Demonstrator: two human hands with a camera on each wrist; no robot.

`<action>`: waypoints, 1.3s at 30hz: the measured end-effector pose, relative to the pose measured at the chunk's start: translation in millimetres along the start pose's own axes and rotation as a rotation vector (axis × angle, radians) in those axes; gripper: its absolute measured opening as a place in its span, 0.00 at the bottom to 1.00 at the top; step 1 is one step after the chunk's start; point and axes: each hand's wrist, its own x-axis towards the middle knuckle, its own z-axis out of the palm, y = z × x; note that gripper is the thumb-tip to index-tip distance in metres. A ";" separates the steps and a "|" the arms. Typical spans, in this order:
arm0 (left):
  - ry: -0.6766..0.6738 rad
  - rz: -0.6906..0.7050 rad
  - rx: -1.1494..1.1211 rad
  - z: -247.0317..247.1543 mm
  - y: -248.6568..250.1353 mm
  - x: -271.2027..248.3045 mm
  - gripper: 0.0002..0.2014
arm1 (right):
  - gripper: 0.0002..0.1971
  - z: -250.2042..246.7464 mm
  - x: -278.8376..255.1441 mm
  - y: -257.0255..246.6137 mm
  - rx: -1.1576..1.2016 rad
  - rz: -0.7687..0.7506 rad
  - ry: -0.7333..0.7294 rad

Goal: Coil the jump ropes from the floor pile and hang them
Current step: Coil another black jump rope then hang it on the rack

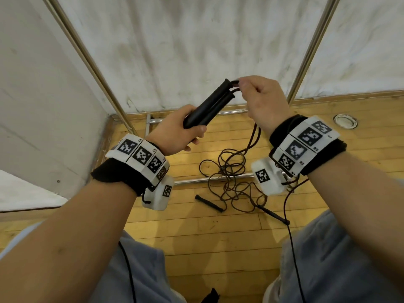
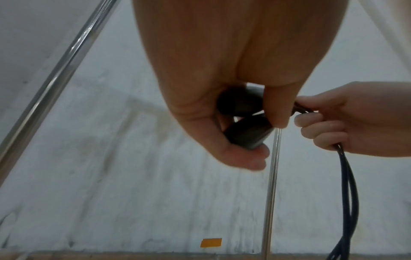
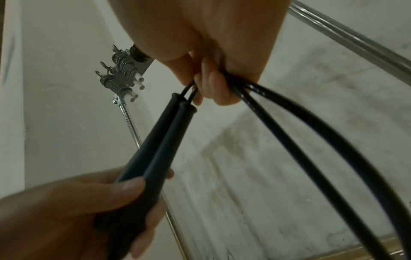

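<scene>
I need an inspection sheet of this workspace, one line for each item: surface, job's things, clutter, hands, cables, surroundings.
Surface: wooden floor.
Job's things: two black handles held together; their cord hangs down; tangled ropes and loose handle on the floor.
Clutter: nothing seen.
Hands: left hand grips the handles; right hand pinches the cord near their tips.
Cables: thin black wires hang from the wrist units.
Surroundings: white wall, metal poles.

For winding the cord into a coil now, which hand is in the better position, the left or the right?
The right hand, probably. It already pinches both cords just where they leave the handles, so it can guide the loops. The left hand grips the two handles together and serves better as the anchor.
</scene>
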 end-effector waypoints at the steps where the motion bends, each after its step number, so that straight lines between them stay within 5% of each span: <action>1: 0.028 0.023 0.020 -0.6 1.3 -0.5 0.11 | 0.12 -1.1 -1.1 -0.8 -0.030 -0.040 0.024; 13: 0.269 0.125 0.187 -9.5 16.0 -11.6 0.10 | 0.09 -13.6 -10.7 -33.3 0.007 -0.076 -0.028; 17: 0.134 0.082 0.031 -17.7 24.1 -18.7 0.06 | 0.08 -22.1 -9.8 -32.8 0.333 0.045 -0.099; 20: 0.053 0.064 -0.119 -18.0 29.3 -23.4 0.03 | 0.10 -15.6 -10.6 -24.2 0.182 -0.007 -0.026; 23: 0.106 0.036 -0.396 -18.9 34.8 -21.3 0.07 | 0.13 -3.4 -13.4 -11.3 0.029 0.013 -0.044; 27: 0.208 -0.064 -0.820 -25.0 37.5 -16.1 0.07 | 0.14 14.3 -17.8 -1.4 0.140 0.105 -0.270; 34: 0.377 -0.166 -0.779 -7.5 28.9 -3.3 0.12 | 0.11 30.8 -24.3 10.1 0.250 0.204 -0.192; 39: 0.332 -0.184 -0.807 -0.6 23.8 7.0 0.09 | 0.14 30.3 -26.7 12.1 0.116 0.111 -0.067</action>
